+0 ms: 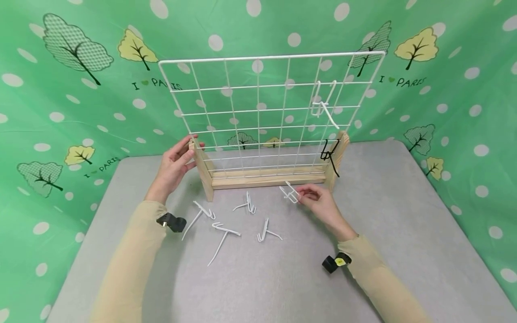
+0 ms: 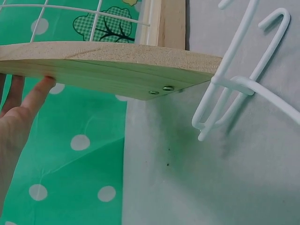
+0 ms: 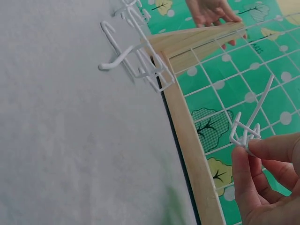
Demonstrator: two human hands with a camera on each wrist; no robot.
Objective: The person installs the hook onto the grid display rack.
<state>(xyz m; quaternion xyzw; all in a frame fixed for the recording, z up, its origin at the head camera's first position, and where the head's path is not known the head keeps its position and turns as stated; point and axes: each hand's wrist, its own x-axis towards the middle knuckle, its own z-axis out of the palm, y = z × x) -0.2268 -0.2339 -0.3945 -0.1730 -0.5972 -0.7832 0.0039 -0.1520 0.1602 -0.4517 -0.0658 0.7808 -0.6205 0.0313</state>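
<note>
In the head view a white wire grid panel stands upright in a wooden stand. My left hand grips the top of the stand's left post, with fingertips also seen on its outer face in the left wrist view. Between thumb and fingers, my right hand pinches a white wire display hook in front of the stand. The right wrist view shows this hook held apart from the grid. A white hook hangs on the grid's upper right, and a black hook lower down.
Several loose white hooks lie on the grey table, among them one hook front centre and another hook near the left post. Behind the stand hangs a green dotted cloth printed with trees.
</note>
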